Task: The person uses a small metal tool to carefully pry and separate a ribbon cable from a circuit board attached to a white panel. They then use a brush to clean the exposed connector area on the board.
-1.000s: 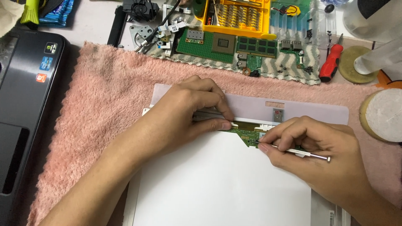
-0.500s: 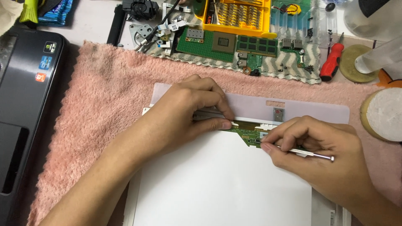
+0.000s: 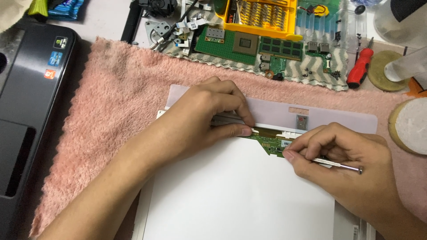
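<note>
My left hand [image 3: 209,113] pinches the flat white panel's [image 3: 235,195] top edge; right hand [image 3: 342,164], at 3 o'clock, fingers closed on a thin metal tool [image 3: 338,165] — tip at the narrow green circuit strip [image 3: 269,141], fuzzy pink towel [image 3: 115,102] beneath.

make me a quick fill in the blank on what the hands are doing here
1. The right hand holds a thin metal ____.
2. The left hand presses on the white panel, which lies on a ____ towel.
3. Between the hands runs a narrow ____ circuit strip.
4. The red screwdriver lies ____ the yellow box.

Missing: screwdriver; pink; green; right of
</note>
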